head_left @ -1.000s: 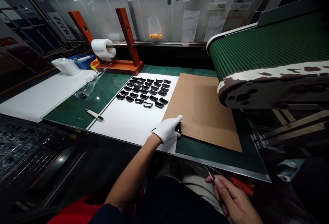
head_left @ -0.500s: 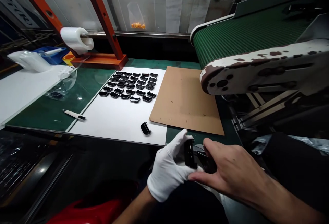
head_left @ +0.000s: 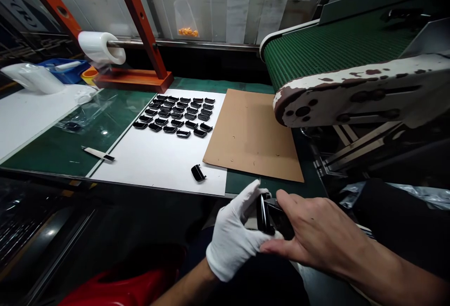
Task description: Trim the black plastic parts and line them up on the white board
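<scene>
Left hand (head_left: 234, 235), in a white glove, was curled narrow around a glossy black part (head_left: 263, 214), which stood on edge just off the near bench edge. Right hand (head_left: 316, 233), bare, closed in on the same part from the right, fingers over it. A dark shape behind the part was too shadowed to identify. A second black part (head_left: 198, 173) lay alone near the front edge of the white sheet (head_left: 158, 165). Farther back on that sheet sat a grid of black parts (head_left: 172, 116) in neat rows. Cardboard (head_left: 246, 132) lay just right of the sheet, under the end of a green conveyor (head_left: 337, 53). A white-handled cutter (head_left: 96, 154) lay on the green mat (head_left: 42, 160), left of the sheet, with clear film (head_left: 82, 118) beyond it. A film roll (head_left: 100, 48) hung on an orange stand (head_left: 133, 78) at the back.
</scene>
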`<state>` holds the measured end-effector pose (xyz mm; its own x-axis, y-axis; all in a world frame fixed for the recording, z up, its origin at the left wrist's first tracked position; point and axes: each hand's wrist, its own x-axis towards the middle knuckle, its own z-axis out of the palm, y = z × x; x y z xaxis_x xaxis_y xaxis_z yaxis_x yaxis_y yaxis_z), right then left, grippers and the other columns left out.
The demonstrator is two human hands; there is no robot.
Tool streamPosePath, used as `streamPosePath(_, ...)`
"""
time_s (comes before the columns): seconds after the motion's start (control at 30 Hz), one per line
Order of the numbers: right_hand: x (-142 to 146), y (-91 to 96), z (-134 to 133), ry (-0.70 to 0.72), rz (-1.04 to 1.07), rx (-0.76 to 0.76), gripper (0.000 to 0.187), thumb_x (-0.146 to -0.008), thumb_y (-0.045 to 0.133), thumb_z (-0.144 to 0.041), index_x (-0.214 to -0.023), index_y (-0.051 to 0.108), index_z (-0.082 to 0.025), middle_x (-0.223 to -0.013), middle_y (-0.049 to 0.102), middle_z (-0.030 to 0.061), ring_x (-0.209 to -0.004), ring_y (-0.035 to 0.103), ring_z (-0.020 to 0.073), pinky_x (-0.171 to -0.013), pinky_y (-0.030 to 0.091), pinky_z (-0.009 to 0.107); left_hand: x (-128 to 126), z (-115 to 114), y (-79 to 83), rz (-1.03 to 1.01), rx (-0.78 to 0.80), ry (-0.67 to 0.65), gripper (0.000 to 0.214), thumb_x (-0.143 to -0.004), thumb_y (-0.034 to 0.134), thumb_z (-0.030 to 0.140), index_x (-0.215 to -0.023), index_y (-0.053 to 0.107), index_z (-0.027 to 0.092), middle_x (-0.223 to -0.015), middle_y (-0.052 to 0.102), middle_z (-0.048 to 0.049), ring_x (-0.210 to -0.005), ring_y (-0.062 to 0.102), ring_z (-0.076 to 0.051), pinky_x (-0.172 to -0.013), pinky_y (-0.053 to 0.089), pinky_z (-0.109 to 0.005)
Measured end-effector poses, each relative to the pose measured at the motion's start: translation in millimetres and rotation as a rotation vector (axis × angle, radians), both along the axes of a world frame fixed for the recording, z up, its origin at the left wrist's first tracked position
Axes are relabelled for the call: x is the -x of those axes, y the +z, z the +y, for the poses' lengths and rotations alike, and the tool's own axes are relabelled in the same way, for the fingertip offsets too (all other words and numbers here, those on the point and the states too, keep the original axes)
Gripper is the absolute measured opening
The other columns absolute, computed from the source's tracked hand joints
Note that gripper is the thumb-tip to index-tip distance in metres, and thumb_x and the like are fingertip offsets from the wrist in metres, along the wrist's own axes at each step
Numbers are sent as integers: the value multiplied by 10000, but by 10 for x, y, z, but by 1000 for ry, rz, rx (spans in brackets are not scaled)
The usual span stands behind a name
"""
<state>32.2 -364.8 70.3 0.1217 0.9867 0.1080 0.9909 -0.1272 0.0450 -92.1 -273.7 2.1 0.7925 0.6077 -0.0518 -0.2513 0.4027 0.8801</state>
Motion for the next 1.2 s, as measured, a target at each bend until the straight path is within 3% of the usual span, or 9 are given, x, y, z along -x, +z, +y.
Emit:
streamPosePath(0.23,0,-16,14,-7,18,38,659,-812,124,-748,-691,467,-199,-445,526,5,-354,560,239,-414,130,296,-11,-25,11,-17,85,30,814,-462,894,133,-1215,598,218,-1150,660,-78,-1072,616,-243,-926,514,-249)
streamPosePath(0.53,-10,-115,-4,-42,-63,118,665,-803,130,-755,-717,480,-197,-499,541,9,-383,580,255,-424,85,295,8,-21,-32,2,27,46,800,-471,898,215,-1215,603,214,-1131,670,-72,-1040,627,-227,-940,497,-239)
streamPosePath(0.97,-15,-132,31,-35,-89,221,690,-798,165,-765,-749,528,-180,-538,584,39,-417,593,255,-421,77,308,-7,-25,-102,85,84,53,761,-496,850,54,-1204,602,185,-1140,667,-82,-1026,630,-237,-906,521,-274)
streamPosePath(1.2,-17,-182,33,-49,-82,175,722,-824,42,-724,-721,522,-194,-534,580,41,-422,597,263,-437,71,310,-32,-19,-95,105,135,73,746,-508,836,23,-1200,600,172,-1140,668,-88,-1041,630,-248,-908,530,-285)
